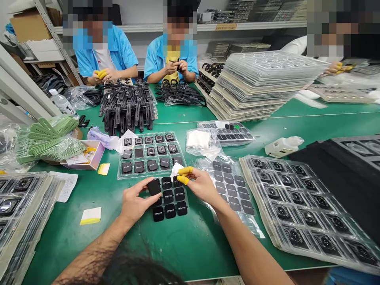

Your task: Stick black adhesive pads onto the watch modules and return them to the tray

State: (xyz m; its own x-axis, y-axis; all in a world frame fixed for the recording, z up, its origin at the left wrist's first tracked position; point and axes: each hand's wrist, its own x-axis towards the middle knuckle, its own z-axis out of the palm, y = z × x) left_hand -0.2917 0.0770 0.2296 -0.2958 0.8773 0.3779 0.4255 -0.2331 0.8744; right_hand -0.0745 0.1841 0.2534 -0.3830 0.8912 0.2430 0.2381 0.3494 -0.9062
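My left hand grips a black smartwatch body between thumb and fingers, its plain dark face up. Below it lies a clear sheet of black square stickers with white lettering. My right hand, with yellow finger cots on thumb and index finger, is closed on a small white cloth at the sheet's upper right corner. Those fingertips partly cover a corner sticker. Just behind, a clear tray carries watch bodies, the front ones bearing lettered black squares.
More sticker sheets lie right of my hand. Stacked watch trays stand at right and left. Behind are black watch straps, a tall tray stack and a white bottle. Co-workers in blue sit across the table.
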